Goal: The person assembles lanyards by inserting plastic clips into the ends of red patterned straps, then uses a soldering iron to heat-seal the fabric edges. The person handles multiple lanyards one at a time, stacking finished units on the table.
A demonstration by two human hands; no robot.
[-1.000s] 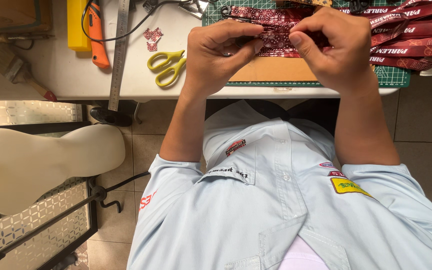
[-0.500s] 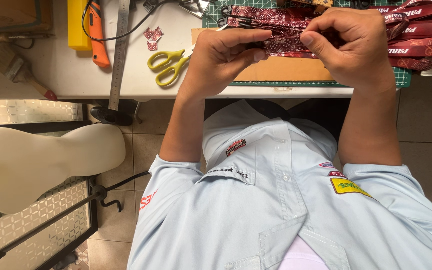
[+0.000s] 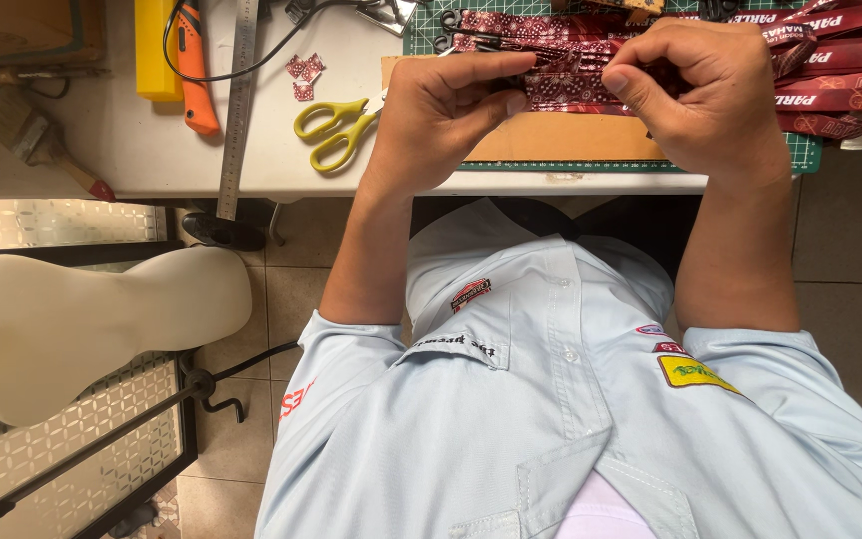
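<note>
A: Where are our hands, and what do they hold?

B: We look down over our own pale blue shirt [image 3: 571, 399] to the white bench [image 3: 132, 160]. Our left hand [image 3: 441, 110] and right hand [image 3: 710, 95] meet over a tan board [image 3: 571, 140] that lies on a green cutting mat [image 3: 800, 155]. Between them runs a dark red patterned strap [image 3: 566, 85]. Both sets of fingers are closed in a narrow pinch on it, left thumb and forefinger on one end, right fingertips on the other.

A: How should we handle it?

B: In our judgement, we should keep the strap flat and taut between the two pinches, edges lined up, and work close above the board so nothing twists. What the fingertips press on is too small to tell.

A: Are there containers?

B: No open box or tray shows its contents. At the top left corner a brown, box-like edge [image 3: 12, 25] is cut off by the frame; we cannot tell what is in it. More red straps [image 3: 840, 90] lie in a loose pile on the mat, beside our right hand.

A: What else is on the bench?

B: Yellow-handled scissors [image 3: 336, 125] lie just left of our left hand. Further left are a steel ruler [image 3: 238, 100], an orange-handled tool [image 3: 195, 65], a yellow block [image 3: 157, 50] and a paintbrush [image 3: 37, 140]. Small red scraps [image 3: 303, 75] lie above the scissors.
</note>
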